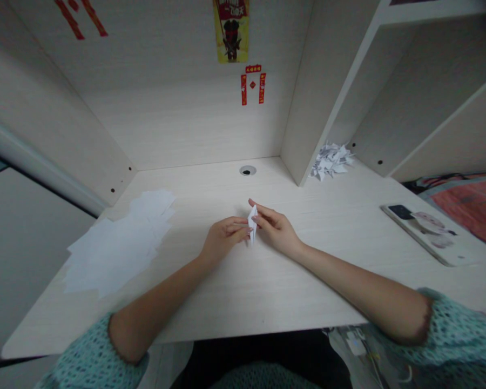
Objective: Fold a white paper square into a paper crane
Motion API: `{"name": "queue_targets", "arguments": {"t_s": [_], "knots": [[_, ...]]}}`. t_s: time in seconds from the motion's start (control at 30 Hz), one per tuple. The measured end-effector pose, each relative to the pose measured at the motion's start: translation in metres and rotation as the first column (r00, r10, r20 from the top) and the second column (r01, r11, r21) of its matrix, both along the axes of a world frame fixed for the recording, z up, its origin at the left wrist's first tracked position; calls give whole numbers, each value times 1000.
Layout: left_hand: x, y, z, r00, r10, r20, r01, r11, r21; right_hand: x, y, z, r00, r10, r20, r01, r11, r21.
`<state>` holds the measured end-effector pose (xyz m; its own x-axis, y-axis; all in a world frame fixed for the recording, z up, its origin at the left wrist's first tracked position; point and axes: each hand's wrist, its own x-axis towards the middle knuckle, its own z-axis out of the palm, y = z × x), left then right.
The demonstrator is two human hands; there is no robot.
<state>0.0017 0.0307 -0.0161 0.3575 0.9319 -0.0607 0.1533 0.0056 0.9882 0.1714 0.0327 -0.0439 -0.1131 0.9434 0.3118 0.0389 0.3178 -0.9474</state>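
A small piece of folded white paper, narrow and pointed at both ends, is held upright between my two hands over the middle of the desk. From the left, my left hand pinches its lower side with thumb and fingers. My right hand grips it from the right, the thumb against its face and one fingertip reaching past its top. Parts of the fingers behind the paper are hidden.
Loose white paper sheets spread across the desk's left side. A heap of folded paper pieces lies at the back right beside the upright divider. A phone rests at right, near red cloth. A cable hole sits at the back.
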Motion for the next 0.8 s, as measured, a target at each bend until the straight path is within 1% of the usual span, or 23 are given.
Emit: {"name": "queue_targets", "arguments": {"t_s": [0.07, 0.17, 0.3, 0.37, 0.4, 0.53, 0.6, 0.7, 0.8], "knots": [[1, -1, 0, 1000, 6, 28, -5, 1000, -27, 1, -1, 2, 992, -3, 125, -8, 996, 92], [1, -1, -1, 998, 15, 54, -12, 998, -57, 2, -4, 6, 956, -32, 293, -37, 973, 229], [3, -2, 0, 992, 38, 117, -26, 994, -106, 2, -8, 11, 920, -43, 389, -95, 940, 328], [4, -2, 1, 987, 47, 151, -28, 992, -126, 2, -9, 12, 912, -49, 406, -106, 930, 351], [4, -2, 1, 986, 52, 157, -32, 991, -131, 2, -10, 13, 914, -63, 401, -92, 930, 356], [2, 1, 0, 975, 121, 189, -96, 986, -139, 3, -13, 15, 938, -162, 306, 57, 944, 326], [1, 3, -1, 957, 178, 230, -143, 977, -159, 4, -14, 16, 934, -204, 295, 97, 935, 340], [0, 4, 0, 926, 237, 293, -176, 959, -222, 4, -14, 17, 899, -248, 360, 91, 911, 403], [2, 2, 2, 918, 223, 328, -137, 955, -264, 4, -15, 18, 882, -259, 393, 64, 893, 446]]}}
